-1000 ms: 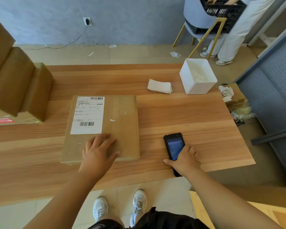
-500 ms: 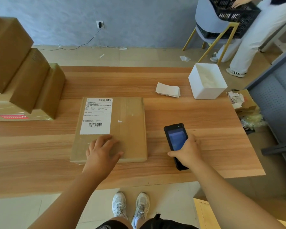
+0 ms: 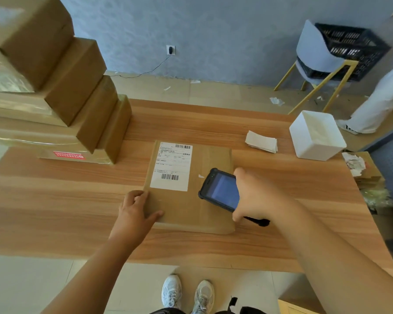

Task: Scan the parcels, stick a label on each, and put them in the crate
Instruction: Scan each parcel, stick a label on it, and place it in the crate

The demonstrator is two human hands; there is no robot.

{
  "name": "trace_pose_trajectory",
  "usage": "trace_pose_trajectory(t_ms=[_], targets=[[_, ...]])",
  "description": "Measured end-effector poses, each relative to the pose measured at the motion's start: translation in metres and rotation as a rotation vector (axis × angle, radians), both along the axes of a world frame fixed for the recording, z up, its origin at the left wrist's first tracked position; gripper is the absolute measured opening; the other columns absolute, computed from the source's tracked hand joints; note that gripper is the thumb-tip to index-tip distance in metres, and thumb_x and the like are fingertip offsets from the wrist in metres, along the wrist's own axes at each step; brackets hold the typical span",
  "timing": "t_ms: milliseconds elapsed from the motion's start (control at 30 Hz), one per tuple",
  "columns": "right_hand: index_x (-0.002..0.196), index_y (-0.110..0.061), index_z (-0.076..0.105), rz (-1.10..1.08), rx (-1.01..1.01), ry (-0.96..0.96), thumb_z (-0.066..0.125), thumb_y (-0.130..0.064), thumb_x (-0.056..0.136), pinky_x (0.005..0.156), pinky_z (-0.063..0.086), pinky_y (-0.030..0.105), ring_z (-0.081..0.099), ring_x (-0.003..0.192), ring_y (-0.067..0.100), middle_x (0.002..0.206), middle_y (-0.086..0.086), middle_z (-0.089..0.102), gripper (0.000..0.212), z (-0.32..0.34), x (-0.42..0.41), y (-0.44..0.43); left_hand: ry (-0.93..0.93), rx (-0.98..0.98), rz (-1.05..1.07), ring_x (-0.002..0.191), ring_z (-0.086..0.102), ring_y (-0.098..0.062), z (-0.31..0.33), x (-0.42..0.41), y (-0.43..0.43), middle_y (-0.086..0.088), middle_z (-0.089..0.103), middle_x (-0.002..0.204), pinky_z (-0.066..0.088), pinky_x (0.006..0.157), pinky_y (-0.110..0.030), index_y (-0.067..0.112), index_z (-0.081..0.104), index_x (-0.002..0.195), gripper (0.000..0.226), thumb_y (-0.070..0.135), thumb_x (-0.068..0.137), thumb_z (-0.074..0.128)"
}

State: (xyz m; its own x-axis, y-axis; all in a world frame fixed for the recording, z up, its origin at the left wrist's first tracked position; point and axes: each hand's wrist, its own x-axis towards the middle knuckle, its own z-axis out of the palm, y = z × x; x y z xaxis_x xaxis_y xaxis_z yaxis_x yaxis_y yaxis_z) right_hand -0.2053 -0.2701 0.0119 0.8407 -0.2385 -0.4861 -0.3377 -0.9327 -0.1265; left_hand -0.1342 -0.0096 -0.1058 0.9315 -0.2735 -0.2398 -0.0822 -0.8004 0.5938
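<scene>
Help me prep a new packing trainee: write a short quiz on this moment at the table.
1. True or false: the scanner lies untouched on the table.
2. Fill in: the black crate sits on a ____.
3. Which thing does the left hand touch? A the parcel; B the scanner; C the crate.
Key: 1 false, the right hand holds it; 2 chair; 3 A.

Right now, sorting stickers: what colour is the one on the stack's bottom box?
The sticker is red, clearest in the head view.
</scene>
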Motion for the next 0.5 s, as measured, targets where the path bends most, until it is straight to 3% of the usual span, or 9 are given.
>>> trace_pose_trajectory(t_ms=[367, 500], targets=[[0.085, -0.022, 0.032, 0.133, -0.099, 0.051, 0.084, -0.03, 0.057, 0.051, 0.037, 0.029, 0.045, 0.068, 0.013, 0.081, -0.004, 0.044, 0.06, 0.002, 0.02, 0.009, 0.006, -0.027, -0.029, 0.125, 0.034, -0.024, -0.001, 0.004, 0.003, 0.001, 0.033, 0.136, 0.036, 0.107, -0.038, 0.013, 0.037, 0.141, 0.075, 0.041, 0.079, 0.069], [0.087, -0.021, 0.034, 0.072, -0.061, 0.027, 0.084, -0.033, 0.055, 0.051, 0.036, 0.029, 0.047, 0.07, 0.014, 0.084, -0.003, 0.046, 0.06, -0.004, 0.013, 0.001, -0.047, 0.092, -0.042, 0.122, 0.027, -0.028, -0.003, 0.005, 0.0, -0.001, 0.03, 0.137, 0.029, 0.108, -0.041, 0.017, 0.037, 0.14, 0.073, 0.046, 0.08, 0.066]])
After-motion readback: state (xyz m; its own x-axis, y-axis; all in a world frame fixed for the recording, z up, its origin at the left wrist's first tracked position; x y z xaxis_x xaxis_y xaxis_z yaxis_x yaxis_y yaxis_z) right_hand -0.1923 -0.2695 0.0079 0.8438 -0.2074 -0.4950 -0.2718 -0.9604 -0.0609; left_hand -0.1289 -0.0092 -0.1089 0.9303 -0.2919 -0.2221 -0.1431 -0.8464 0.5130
